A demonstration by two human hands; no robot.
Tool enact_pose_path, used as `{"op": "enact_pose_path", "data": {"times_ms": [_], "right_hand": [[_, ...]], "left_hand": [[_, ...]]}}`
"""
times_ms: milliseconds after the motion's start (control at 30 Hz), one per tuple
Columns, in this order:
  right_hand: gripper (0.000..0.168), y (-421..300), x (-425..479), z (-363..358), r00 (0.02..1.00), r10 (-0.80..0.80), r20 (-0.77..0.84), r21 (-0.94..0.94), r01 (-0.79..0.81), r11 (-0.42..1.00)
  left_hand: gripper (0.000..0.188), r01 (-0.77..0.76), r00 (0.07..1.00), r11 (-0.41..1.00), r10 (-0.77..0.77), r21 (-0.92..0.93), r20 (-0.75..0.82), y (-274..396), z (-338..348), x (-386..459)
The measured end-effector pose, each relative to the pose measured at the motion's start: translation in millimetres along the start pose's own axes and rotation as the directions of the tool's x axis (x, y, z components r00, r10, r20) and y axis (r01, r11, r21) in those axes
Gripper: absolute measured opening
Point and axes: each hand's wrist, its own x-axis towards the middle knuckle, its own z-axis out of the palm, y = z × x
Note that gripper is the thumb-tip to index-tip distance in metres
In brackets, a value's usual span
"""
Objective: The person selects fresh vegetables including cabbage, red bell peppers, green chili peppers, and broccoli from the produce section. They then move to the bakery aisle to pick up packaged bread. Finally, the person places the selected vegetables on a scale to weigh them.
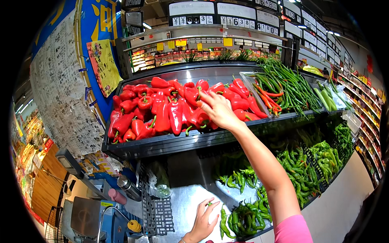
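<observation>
Glossy red peppers (175, 117) are heaped in the black-rimmed metal upper tray (188, 73). My right hand (217, 109) reaches over the heap, its fingertips at the stem end of one red pepper (191, 93). Whether the fingers grip that pepper is not clear. Low in the picture, my left hand (202, 219) hovers over the lower metal shelf (185, 197) with its fingers apart. A small green bit shows between those fingers; I cannot tell whether it is touched. Just right of that hand lie wrinkled green peppers (247, 218).
Long green chillies (291, 82) fill a clear bin (247, 79) beside the red heap. More green peppers (296, 173) lie below, split by black dividers. A black plastic grate (149, 200), a steel flask (129, 186), a pink cup (117, 196) and a scale (83, 217) stand left.
</observation>
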Motion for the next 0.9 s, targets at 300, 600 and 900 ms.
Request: {"op": "enact_pose_path", "data": {"times_ms": [300, 600, 900], "right_hand": [[0.023, 50, -109, -62, 0.83, 0.08, -0.551, 0.137, -0.005, 0.991], [0.067, 23, -483, 22, 0.734, 0.529, 0.426, -0.095, -0.546, 0.833], [0.059, -12, -467, 41, 0.828, 0.43, 0.36, -0.149, -0.404, 0.903]], "left_hand": [[0.026, 0.262, 0.955, 0.96, -0.242, -0.102, 0.175, -34, 10, -69], [0.029, 0.321, 0.914, 0.942, -0.336, 0.102, 0.226, -118, 36, -175], [0.037, 0.303, 0.926, 0.944, -0.324, 0.132, 0.194, -145, 62, -184]]}}
